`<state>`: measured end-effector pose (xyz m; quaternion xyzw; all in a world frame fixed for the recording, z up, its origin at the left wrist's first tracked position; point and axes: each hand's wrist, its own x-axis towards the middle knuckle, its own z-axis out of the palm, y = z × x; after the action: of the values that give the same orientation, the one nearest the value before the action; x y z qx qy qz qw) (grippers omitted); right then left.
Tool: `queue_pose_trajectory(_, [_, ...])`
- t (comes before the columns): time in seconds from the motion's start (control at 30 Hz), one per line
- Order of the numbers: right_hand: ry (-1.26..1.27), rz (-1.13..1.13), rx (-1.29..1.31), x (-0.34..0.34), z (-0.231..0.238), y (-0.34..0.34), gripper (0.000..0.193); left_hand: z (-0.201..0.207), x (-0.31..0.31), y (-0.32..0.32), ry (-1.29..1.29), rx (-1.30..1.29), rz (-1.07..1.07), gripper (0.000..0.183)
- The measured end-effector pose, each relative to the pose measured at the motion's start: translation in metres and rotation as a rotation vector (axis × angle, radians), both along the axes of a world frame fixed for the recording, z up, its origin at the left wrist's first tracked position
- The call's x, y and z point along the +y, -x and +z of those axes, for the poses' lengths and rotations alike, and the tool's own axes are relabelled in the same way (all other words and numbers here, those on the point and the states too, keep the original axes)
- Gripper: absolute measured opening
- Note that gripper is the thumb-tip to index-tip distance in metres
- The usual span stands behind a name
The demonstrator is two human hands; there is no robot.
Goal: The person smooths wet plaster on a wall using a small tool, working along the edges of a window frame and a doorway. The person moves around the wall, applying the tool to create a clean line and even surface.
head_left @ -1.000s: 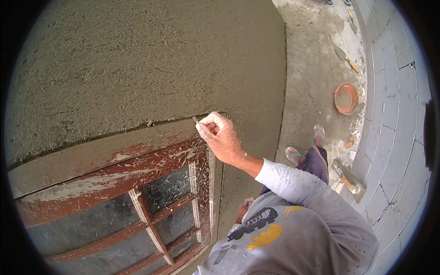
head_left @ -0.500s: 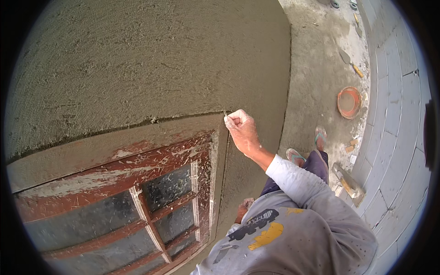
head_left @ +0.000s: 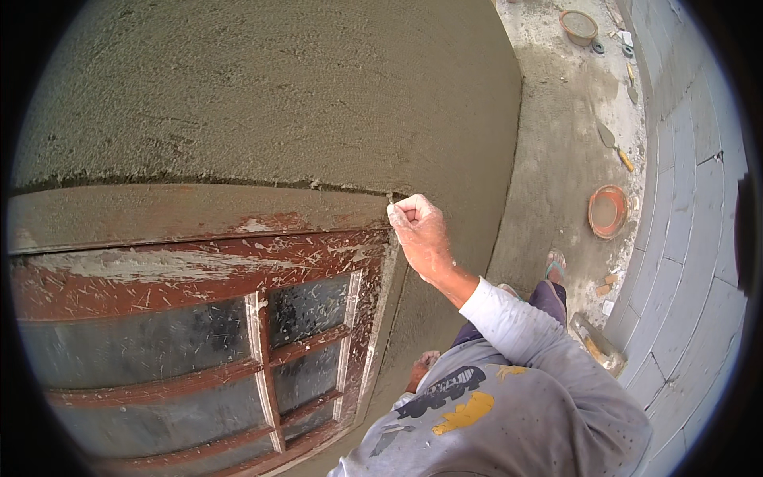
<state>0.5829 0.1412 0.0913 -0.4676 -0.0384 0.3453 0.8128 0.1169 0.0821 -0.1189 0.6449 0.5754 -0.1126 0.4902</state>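
Observation:
My right hand (head_left: 421, 238), dusted with pale cement, is raised to the upper right corner of a window frame. Its thumb and forefinger are closed in a pinch on something small and thin that I cannot make out, right at the groove between the frame (head_left: 199, 208) and the wet grey plaster (head_left: 262, 95). Below the frame's top band is a red-brown window (head_left: 143, 381) with splashed paint and cement on wood and glass. My left hand (head_left: 426, 362) hangs low beside my body, near the wall; its fingers are mostly hidden.
On the ground to the right stand an orange basin (head_left: 608, 212) and, farther off, another basin (head_left: 579, 27) of grey mix. A trowel (head_left: 615, 146) lies between them. A float (head_left: 598, 347) rests near my feet. Grey blocks (head_left: 675, 215) form a wall on the right.
The view has turned slightly, so the window's top edge looks more level and the far basin has come into sight. My right hand stays pinched at the frame corner.

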Motion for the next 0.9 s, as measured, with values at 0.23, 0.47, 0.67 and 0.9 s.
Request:
queue_pose_trajectory(0.23, [-0.111,0.007,-0.133,0.005,0.066,-0.007,0.014,0.006,0.012,-0.027,-0.037,-0.071,0.005,0.035])
queue_pose_trajectory(0.47, [-0.222,0.008,-0.259,0.004,0.13,-0.015,0.016,-0.003,0.026,-0.043,-0.07,-0.138,0.018,0.035])
queue_pose_trajectory(0.67, [-0.341,-0.036,-0.37,0.013,0.174,-0.019,0.014,-0.013,0.034,-0.047,-0.091,-0.172,0.033,0.034])
queue_pose_trajectory(0.9, [-0.35,0.038,-0.421,0.012,0.225,-0.031,0.018,-0.011,0.035,-0.052,-0.092,-0.183,0.037,0.034])
